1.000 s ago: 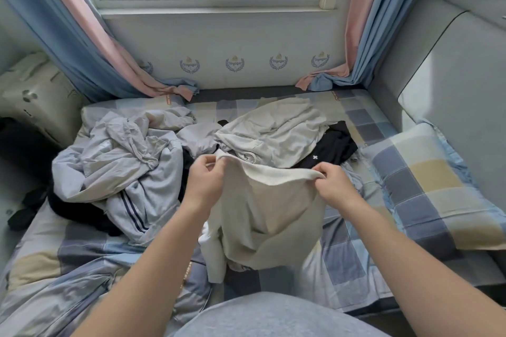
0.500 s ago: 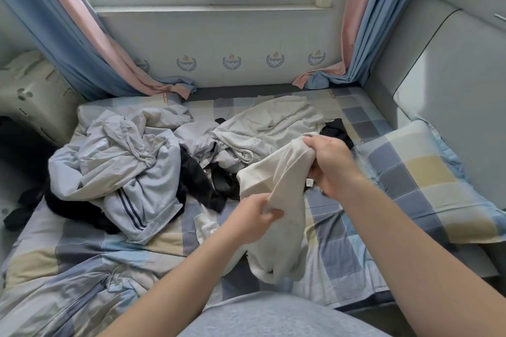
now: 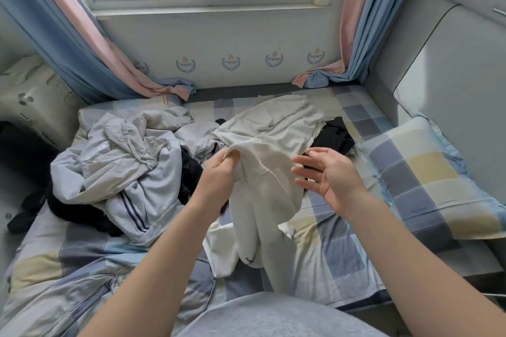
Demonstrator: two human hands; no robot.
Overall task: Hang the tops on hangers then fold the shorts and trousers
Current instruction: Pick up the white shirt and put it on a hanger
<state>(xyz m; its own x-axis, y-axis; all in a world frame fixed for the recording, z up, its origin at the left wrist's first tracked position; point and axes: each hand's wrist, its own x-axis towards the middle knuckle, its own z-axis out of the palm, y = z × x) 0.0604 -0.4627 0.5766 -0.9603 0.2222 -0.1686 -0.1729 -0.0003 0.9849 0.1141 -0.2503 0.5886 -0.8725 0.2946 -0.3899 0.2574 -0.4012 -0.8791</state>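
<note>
My left hand (image 3: 219, 175) grips the top of a cream garment (image 3: 262, 200) and holds it up over the bed, so it hangs down in a bunch toward my lap. Just to its right, my right hand (image 3: 328, 175) is off the cloth with fingers spread and the palm turned toward it. Behind lies another cream garment (image 3: 273, 123), spread flat. A black garment (image 3: 335, 135) shows at its right edge. On the left sits a crumpled pile of pale grey clothes (image 3: 117, 164) with dark stripes, over more black cloth (image 3: 71, 210).
The bed has a checked sheet (image 3: 334, 249) and a checked pillow (image 3: 427, 175) at the right, against a padded headboard (image 3: 451, 63). Blue and pink curtains (image 3: 82, 44) hang at both sides of the window. A pale suitcase (image 3: 30, 101) stands at the left.
My right hand has let go of the cream garment and opened beside it. My left hand has risen with the cloth, which now hangs from that hand alone.
</note>
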